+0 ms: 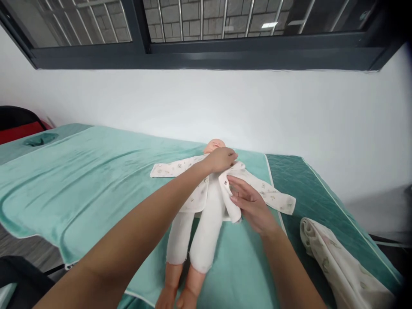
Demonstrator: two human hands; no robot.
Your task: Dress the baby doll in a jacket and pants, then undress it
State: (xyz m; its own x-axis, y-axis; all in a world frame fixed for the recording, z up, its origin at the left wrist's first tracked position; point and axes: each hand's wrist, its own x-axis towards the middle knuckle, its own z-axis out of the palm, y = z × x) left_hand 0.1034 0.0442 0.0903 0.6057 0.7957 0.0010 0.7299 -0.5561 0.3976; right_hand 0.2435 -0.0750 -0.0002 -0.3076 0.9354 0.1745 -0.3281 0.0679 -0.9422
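Note:
A baby doll point(206, 244) lies on its back in white leggings, its head point(215, 143) towards the wall and its bare feet towards me. Its white printed baby jacket point(196, 199) hangs open at the front, with both sleeves spread out sideways. My left hand point(222, 159) is curled over the collar area just below the doll's head, closed on the jacket's edge; its fingertips are partly hidden. With thumb and fingers, my right hand point(249, 201) holds the folded-back front panel on the right side. The doll's chest is mostly covered by my left forearm.
A turquoise blanket point(96, 184) covers the padded table point(292, 180), which has a face hole point(41, 139) at its left end. A rolled printed cloth point(341, 262) lies at the right. Behind are a white wall and a barred window. A black and red object point(19, 124) stands far left.

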